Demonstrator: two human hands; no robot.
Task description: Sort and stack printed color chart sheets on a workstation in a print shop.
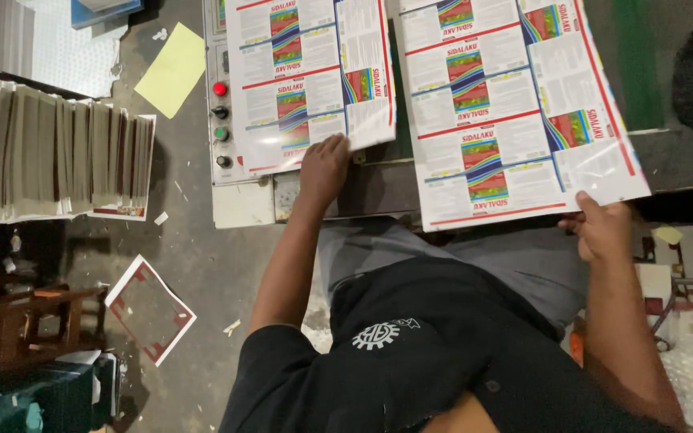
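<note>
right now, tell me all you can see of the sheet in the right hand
The right sheet is a large, glossy white printed sheet, apparently thin card or coated paper. It carries repeated label panels with red outlines, blue lines and rainbow-coloured blocks. It lies flat and slightly skewed over the dark machine top, beside a similar left sheet. The right hand grips its near right corner, thumb on top.

Left sheet (308,76): large glossy printed sheet, white with repeated red-bordered label panels and rainbow-striped blocks; lies flat over the grey control panel (230,172), its near edge overhanging the panel's near edge.
Right sheet (515,104): same print, larger in view; tilted slightly, near right corner lifted off the machine bed.
</note>
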